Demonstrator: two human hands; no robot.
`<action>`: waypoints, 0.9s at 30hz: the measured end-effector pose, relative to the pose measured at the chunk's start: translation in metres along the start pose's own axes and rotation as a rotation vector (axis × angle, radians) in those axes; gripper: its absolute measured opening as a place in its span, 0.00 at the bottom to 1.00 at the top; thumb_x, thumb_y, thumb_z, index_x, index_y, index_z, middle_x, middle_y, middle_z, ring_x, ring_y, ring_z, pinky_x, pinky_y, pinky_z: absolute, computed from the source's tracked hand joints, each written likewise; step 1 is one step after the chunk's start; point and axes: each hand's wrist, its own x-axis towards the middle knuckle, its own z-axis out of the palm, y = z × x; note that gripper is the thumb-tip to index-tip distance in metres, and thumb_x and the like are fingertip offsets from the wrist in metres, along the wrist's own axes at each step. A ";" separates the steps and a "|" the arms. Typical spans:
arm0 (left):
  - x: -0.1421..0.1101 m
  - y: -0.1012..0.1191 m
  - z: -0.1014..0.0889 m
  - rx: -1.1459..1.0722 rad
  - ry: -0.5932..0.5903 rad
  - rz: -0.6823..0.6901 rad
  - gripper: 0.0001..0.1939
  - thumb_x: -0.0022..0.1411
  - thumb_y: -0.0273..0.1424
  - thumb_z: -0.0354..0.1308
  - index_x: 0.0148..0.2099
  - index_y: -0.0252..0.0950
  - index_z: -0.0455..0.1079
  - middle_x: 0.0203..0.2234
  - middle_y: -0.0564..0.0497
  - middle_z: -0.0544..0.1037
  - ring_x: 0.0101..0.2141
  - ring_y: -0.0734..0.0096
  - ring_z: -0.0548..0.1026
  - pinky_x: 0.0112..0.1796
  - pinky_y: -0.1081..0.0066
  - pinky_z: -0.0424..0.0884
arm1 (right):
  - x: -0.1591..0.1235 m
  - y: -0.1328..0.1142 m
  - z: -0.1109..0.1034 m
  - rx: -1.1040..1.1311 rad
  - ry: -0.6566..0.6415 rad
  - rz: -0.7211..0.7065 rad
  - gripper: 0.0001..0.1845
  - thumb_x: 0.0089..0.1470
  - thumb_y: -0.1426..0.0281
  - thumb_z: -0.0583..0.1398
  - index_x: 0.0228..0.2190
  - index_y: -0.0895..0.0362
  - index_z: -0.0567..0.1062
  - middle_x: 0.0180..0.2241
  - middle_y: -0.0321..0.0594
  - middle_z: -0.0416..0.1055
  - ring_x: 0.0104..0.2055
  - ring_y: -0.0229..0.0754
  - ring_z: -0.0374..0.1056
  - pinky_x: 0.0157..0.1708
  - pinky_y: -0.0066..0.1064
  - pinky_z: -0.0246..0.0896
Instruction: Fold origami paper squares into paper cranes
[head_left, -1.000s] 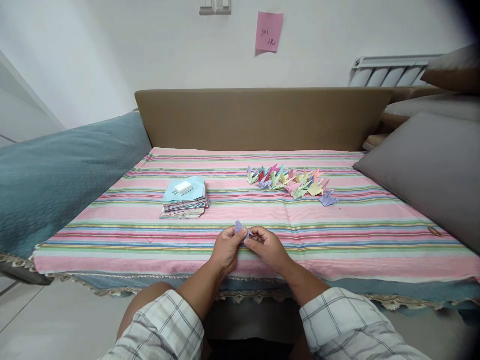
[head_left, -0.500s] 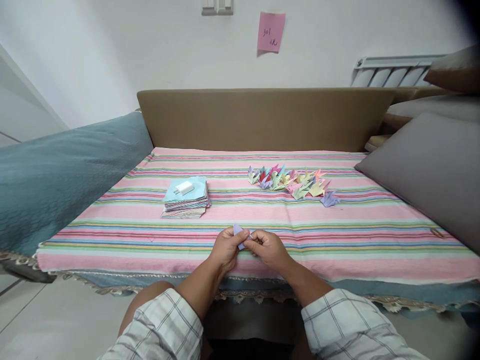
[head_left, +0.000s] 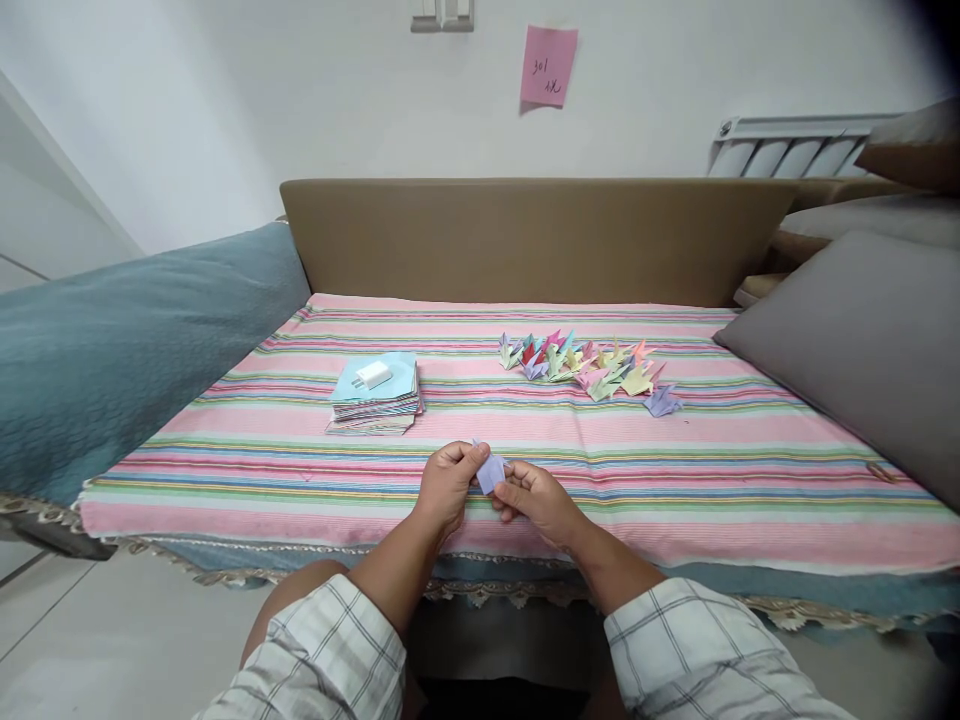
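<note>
Purple paper in fingers; cranes beyond, paper stack (charger on top).

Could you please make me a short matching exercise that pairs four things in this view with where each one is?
Things
1. White plug adapter
2. Pink note
3. Lilac folded paper
4. Folded paper cranes

Places
A. On the wall, above the brown backrest
B. Grouped on the striped cloth
C. On top of the paper stack
D. Held by the left hand and the right hand

Right pairs: 1-C, 2-A, 3-D, 4-B
</note>
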 end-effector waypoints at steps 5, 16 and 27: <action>-0.004 0.004 -0.001 0.064 -0.100 -0.052 0.23 0.40 0.44 0.69 0.34 0.33 0.70 0.17 0.58 0.68 0.18 0.81 0.64 0.19 0.79 0.58 | 0.001 -0.003 0.000 0.098 0.124 0.019 0.21 0.38 0.56 0.68 0.20 0.59 0.69 0.19 0.33 0.68 0.20 0.31 0.60 0.21 0.25 0.54; -0.008 0.000 0.001 0.133 -0.115 0.003 0.16 0.39 0.38 0.70 0.21 0.32 0.69 0.16 0.54 0.73 0.18 0.79 0.66 0.23 0.76 0.59 | 0.003 -0.004 -0.001 0.222 0.154 -0.012 0.19 0.36 0.58 0.70 0.18 0.58 0.70 0.20 0.34 0.68 0.22 0.32 0.59 0.22 0.26 0.52; -0.011 0.000 -0.003 0.538 -0.133 0.298 0.13 0.43 0.38 0.67 0.22 0.35 0.71 0.19 0.53 0.70 0.24 0.75 0.67 0.27 0.75 0.62 | 0.008 -0.003 -0.018 0.180 0.145 -0.164 0.13 0.38 0.62 0.70 0.24 0.56 0.75 0.24 0.34 0.71 0.29 0.36 0.63 0.33 0.29 0.59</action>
